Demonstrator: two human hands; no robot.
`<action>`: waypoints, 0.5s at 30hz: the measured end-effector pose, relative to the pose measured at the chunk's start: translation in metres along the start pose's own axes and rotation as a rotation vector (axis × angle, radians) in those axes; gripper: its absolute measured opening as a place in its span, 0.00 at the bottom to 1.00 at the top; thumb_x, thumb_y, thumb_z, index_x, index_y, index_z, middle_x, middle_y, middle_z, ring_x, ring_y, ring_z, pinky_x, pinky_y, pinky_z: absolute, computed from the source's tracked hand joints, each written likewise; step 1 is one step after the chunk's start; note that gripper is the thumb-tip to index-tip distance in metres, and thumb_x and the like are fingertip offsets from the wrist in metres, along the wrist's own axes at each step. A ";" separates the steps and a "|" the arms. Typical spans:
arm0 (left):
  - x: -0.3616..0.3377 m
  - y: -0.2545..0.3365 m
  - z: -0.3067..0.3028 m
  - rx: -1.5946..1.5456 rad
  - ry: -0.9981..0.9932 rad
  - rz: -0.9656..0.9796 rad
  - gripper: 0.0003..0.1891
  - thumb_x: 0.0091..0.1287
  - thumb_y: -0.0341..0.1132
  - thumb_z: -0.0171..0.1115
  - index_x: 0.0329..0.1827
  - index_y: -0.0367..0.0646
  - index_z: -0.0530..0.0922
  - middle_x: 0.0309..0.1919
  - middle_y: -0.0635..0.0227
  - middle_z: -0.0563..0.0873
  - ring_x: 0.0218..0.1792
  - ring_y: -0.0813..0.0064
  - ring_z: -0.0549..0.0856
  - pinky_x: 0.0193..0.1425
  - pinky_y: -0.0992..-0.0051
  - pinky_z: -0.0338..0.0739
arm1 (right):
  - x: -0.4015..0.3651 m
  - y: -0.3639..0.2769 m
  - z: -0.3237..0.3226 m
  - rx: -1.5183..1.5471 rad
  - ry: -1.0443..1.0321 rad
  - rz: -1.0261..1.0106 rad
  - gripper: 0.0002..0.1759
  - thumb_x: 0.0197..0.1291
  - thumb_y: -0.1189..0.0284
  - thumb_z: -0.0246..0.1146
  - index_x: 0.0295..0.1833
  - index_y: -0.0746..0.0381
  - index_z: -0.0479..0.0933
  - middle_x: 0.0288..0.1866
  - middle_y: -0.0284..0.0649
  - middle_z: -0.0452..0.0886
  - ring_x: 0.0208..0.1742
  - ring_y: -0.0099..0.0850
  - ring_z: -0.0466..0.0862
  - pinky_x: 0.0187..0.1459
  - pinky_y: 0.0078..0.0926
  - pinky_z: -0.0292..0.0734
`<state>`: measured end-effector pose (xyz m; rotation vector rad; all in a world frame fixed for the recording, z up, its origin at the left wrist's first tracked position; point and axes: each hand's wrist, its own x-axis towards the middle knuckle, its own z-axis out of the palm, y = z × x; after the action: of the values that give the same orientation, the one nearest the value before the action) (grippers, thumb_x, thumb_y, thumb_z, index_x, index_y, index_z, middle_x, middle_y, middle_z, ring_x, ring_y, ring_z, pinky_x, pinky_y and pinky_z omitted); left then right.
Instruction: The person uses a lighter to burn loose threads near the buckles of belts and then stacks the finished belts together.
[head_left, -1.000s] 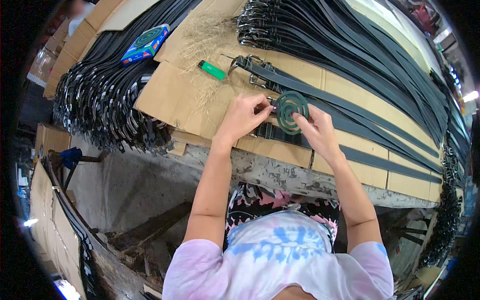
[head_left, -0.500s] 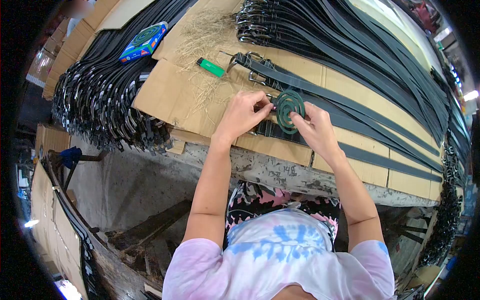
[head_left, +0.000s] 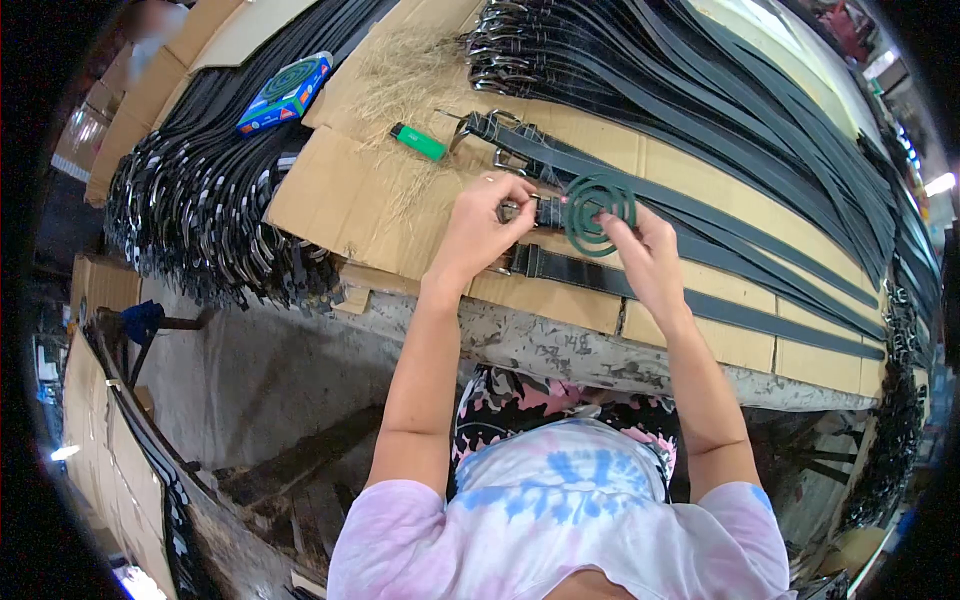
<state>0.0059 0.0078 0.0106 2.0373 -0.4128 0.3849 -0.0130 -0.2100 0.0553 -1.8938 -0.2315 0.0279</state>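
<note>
Cardboard edge point(head_left: 388, 261) near left hand point(head_left: 488, 217), perhaps pinching belt point(head_left: 549, 213); right hand point(head_left: 648, 250) holds coil point(head_left: 590, 212).

Many black buckled belts point(head_left: 660, 95) on a worn, cardboard-covered workbench point(head_left: 560, 345) show this is a workshop.

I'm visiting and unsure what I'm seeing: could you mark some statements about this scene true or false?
The right hand holds a green mosquito coil. True.
A lighter lies on the cardboard sheet. True.
The lighter is red. False: it is green.
The left hand is at the buckle end of a black belt. True.
The mosquito coil lies flat on the cardboard sheet. False: the right hand holds it.
The right hand touches the lighter. False: the two are apart.
</note>
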 end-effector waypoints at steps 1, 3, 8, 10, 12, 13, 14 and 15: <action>0.001 -0.003 0.001 -0.037 0.094 0.066 0.05 0.59 0.28 0.66 0.36 0.37 0.81 0.39 0.61 0.85 0.43 0.61 0.82 0.49 0.66 0.75 | -0.001 0.001 -0.004 0.015 0.051 0.041 0.10 0.65 0.72 0.60 0.39 0.69 0.81 0.25 0.27 0.74 0.27 0.14 0.69 0.28 0.18 0.63; 0.002 -0.005 0.002 0.023 0.067 0.073 0.06 0.58 0.27 0.66 0.37 0.38 0.81 0.41 0.61 0.85 0.46 0.61 0.81 0.52 0.67 0.74 | -0.003 0.008 -0.010 0.009 0.139 0.089 0.12 0.67 0.69 0.60 0.39 0.68 0.82 0.23 0.24 0.71 0.25 0.10 0.63 0.25 0.16 0.56; 0.016 0.009 0.009 0.304 -0.077 0.040 0.10 0.60 0.37 0.69 0.36 0.39 0.83 0.36 0.61 0.83 0.45 0.59 0.79 0.51 0.65 0.73 | -0.013 0.019 -0.018 0.020 0.228 0.029 0.12 0.68 0.69 0.59 0.40 0.67 0.82 0.26 0.24 0.75 0.27 0.12 0.67 0.27 0.15 0.60; 0.026 0.008 0.017 0.392 -0.115 0.034 0.13 0.60 0.41 0.70 0.34 0.38 0.84 0.34 0.60 0.83 0.43 0.58 0.79 0.49 0.64 0.73 | -0.013 0.025 -0.018 0.107 0.263 -0.008 0.12 0.68 0.70 0.59 0.43 0.69 0.81 0.33 0.30 0.81 0.32 0.15 0.75 0.35 0.15 0.69; 0.036 0.006 0.026 0.483 -0.149 0.035 0.16 0.59 0.44 0.70 0.32 0.37 0.84 0.32 0.59 0.82 0.42 0.58 0.79 0.48 0.64 0.74 | -0.012 0.028 -0.017 0.183 0.270 -0.010 0.12 0.69 0.71 0.59 0.44 0.70 0.80 0.36 0.33 0.82 0.36 0.19 0.78 0.40 0.16 0.72; 0.040 0.007 0.030 0.479 -0.153 0.017 0.17 0.58 0.45 0.71 0.30 0.37 0.84 0.30 0.58 0.82 0.40 0.57 0.80 0.47 0.63 0.74 | -0.012 0.027 -0.017 0.219 0.275 -0.010 0.12 0.69 0.71 0.58 0.45 0.71 0.80 0.38 0.34 0.83 0.38 0.20 0.80 0.42 0.17 0.73; 0.043 0.009 0.034 0.474 -0.158 -0.001 0.18 0.57 0.46 0.72 0.28 0.36 0.85 0.29 0.56 0.82 0.39 0.56 0.81 0.45 0.62 0.75 | -0.012 0.027 -0.016 0.255 0.279 -0.010 0.12 0.69 0.71 0.58 0.46 0.71 0.79 0.40 0.36 0.84 0.40 0.22 0.82 0.45 0.18 0.75; 0.043 0.010 0.038 0.450 -0.168 -0.044 0.19 0.56 0.47 0.73 0.28 0.35 0.85 0.28 0.54 0.83 0.34 0.56 0.83 0.42 0.61 0.77 | -0.012 0.026 -0.013 0.291 0.306 -0.030 0.10 0.69 0.71 0.59 0.43 0.68 0.80 0.31 0.29 0.78 0.31 0.16 0.72 0.34 0.17 0.64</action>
<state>0.0435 -0.0359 0.0193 2.5246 -0.4093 0.2987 -0.0196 -0.2325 0.0343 -1.5791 -0.0431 -0.2354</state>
